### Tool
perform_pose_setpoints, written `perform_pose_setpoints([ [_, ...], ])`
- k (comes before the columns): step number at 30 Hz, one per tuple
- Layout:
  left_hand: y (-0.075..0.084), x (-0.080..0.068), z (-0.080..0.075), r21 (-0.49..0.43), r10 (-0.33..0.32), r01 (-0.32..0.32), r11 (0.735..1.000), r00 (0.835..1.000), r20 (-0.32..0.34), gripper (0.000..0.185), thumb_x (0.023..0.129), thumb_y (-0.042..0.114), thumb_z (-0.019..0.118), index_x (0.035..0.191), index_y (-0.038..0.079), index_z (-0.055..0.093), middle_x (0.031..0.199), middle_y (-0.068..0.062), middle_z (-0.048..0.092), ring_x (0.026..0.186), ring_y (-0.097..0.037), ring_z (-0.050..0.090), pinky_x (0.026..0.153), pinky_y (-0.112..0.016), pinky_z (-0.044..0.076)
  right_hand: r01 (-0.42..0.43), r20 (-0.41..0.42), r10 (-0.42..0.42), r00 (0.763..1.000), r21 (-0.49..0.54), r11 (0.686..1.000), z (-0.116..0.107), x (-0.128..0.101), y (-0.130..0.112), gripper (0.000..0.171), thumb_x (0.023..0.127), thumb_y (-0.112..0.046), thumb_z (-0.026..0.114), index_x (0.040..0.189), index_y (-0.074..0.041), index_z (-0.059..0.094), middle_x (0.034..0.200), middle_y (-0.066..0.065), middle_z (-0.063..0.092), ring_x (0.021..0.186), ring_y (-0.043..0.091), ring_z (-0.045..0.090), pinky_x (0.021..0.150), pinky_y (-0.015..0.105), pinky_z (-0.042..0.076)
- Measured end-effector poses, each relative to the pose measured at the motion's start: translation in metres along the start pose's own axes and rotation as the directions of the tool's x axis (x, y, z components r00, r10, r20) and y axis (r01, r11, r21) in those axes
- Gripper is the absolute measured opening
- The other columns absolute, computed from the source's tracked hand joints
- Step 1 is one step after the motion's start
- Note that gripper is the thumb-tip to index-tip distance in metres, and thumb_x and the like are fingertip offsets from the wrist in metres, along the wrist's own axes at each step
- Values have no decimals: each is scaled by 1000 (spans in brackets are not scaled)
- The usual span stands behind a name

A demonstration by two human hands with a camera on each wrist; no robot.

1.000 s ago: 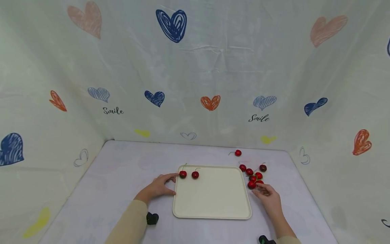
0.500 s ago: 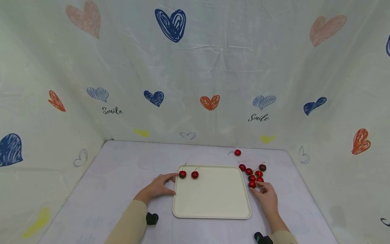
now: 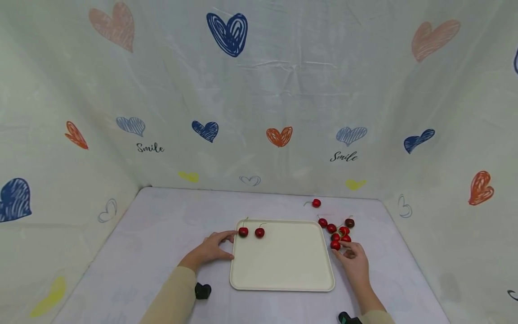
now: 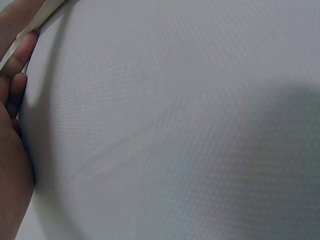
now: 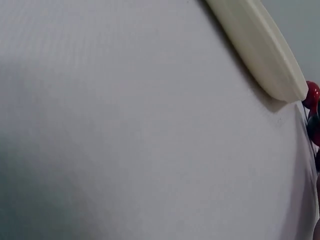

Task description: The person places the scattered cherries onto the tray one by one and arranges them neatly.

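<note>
Left hand (image 3: 207,249), lower centre of frame: thumb and index spread wide. Right hand (image 3: 358,263), lower right: thumb, index close together.

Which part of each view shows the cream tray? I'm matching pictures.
Head: cream tray lower centre, between left hand and right hand.
Left wrist: just a rim sliver, top left.
Right wrist: one corner, upper right, cherries beside it.
Shared landmark: white tabletop in all three.
</note>
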State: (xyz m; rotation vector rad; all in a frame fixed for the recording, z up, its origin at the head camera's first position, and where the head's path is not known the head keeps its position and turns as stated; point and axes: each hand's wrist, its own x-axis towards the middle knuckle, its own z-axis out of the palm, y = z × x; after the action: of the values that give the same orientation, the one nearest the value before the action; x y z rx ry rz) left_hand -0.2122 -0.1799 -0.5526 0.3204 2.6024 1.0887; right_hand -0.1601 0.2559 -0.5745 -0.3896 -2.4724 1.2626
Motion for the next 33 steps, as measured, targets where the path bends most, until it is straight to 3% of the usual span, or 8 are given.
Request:
perform_pose_setpoints([
  [6, -2, 2, 1, 15, -9, 9, 1000, 1000, 4, 74, 72, 23, 88, 138, 20, 55, 104, 14, 54, 112, -21, 44, 101, -56, 32, 23, 49, -30, 998, 142, 990, 5, 1, -18, 34, 80, -11, 82, 110, -1, 70, 105, 9, 57, 83, 10, 52, 69, 13, 43],
  [13, -3, 3, 1, 10, 0, 0, 1000, 1000, 4, 74, 71, 23, 88, 137, 20, 55, 103, 15, 54, 110, -19, 45, 99, -53, 34, -36, 138, 10, 990, 185, 982, 17, 2, -38, 38, 81, -15, 81, 116, -6, 69, 116, 7, 58, 90, 16, 59, 72, 15, 48],
  [22, -2, 2, 1, 11, -6, 6, 1000, 1000, -1, 73, 71, 22, 88, 137, 20, 56, 103, 15, 55, 110, -19, 45, 100, -54, 33, -58, 265, -11, 964, 248, 967, 47, -3, -55, 35, 81, -17, 81, 113, -8, 69, 98, 7, 68, 90, 19, 63, 75, 21, 51],
  [33, -3, 3, 1, 28, 3, -3, 1000, 1000, -3, 74, 72, 22, 88, 138, 20, 55, 103, 14, 55, 110, -20, 45, 101, -54, 31, 27, 290, -118, 950, 299, 954, 85, -3, -59, 30, 79, -10, 81, 107, -11, 73, 91, 2, 66, 83, 15, 60, 72, 23, 51],
])
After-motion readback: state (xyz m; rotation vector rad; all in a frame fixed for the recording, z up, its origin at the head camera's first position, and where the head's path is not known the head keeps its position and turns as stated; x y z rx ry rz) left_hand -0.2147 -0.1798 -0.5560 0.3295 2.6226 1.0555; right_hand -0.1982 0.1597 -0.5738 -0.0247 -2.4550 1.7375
